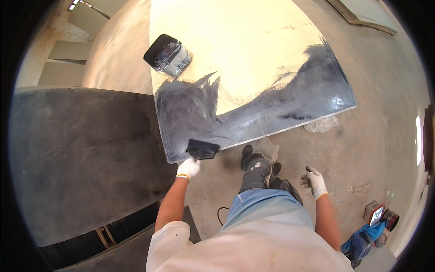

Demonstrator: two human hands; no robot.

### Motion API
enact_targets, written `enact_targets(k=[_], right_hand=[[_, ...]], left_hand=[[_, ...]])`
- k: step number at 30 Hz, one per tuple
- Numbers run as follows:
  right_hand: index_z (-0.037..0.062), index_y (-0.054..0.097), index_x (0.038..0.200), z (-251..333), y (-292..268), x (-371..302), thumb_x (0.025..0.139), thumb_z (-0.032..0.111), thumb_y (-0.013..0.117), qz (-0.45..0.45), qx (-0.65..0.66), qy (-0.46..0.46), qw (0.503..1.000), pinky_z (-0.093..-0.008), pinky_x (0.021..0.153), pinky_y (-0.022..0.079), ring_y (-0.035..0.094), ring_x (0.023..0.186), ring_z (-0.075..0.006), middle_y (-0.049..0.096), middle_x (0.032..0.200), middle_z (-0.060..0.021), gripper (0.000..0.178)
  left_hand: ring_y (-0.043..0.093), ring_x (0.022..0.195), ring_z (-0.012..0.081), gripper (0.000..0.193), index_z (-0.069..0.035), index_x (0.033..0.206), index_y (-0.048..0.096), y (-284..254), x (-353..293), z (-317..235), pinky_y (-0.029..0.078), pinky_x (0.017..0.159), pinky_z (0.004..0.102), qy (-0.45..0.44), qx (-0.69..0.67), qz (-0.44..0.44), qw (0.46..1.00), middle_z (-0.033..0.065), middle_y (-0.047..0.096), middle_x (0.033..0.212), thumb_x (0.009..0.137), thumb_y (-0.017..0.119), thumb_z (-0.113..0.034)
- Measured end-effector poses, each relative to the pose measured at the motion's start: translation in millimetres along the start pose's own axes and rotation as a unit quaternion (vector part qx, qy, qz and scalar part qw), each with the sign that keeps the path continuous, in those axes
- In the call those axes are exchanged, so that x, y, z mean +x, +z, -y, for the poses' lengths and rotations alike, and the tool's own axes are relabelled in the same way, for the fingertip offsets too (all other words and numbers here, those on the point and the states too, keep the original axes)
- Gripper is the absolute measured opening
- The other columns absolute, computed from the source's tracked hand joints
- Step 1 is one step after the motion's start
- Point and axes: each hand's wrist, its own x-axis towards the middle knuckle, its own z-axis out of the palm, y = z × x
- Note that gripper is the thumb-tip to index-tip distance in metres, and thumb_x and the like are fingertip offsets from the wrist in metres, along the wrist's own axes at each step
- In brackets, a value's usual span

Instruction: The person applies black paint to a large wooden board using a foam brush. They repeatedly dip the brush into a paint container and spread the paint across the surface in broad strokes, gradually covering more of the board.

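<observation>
In my white-gloved left hand is a wide flat paintbrush, its head coated black. The hand is closed round it, and the brush lies over the near left corner of a pale panel. Dark grey-black coating covers the panel's near edge and right side in streaks; the rest is cream-coloured. A square bucket, black inside and smeared down its side, rests on the panel's left part. My right hand, in a glove stained dark at the fingertips, hangs beside my legs with fingers apart, holding nothing.
A large black panel lies to the left. Clear plastic pokes out under the pale panel's near edge. On the concrete floor at lower right are blue cloth, a lit screen and containers. Further boards lie at far right.
</observation>
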Motion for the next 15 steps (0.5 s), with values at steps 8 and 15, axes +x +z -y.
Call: enact_targets(k=[8,15], right_hand=[[-0.0010,0.042,0.153,-8,16,-6,0.104,0.012,0.047,-0.017,0.037,0.050,0.998,-0.0368,0.060,0.060,0.070,0.068,-0.0256,0.071,0.095,-0.0203,0.050],[-0.0016,0.043,0.153,31,19,-12,0.102,0.010,0.049,-0.058,0.071,0.020,0.996,-0.0355,0.059,0.059,0.070,0.067,-0.0256,0.071,0.094,-0.0194,0.052]], left_hand=[[0.063,0.121,0.0428,0.051,0.003,0.115,0.073,-67,89,-156,0.049,0.105,0.0486,0.071,0.013,-0.016,0.997,0.0298,0.067,0.123,0.101,0.044,-0.038],[0.064,0.121,0.0407,0.049,0.000,0.116,0.074,-42,80,-165,0.048,0.107,0.0474,0.174,0.095,0.026,0.980,0.0283,0.066,0.126,0.100,0.041,-0.033]])
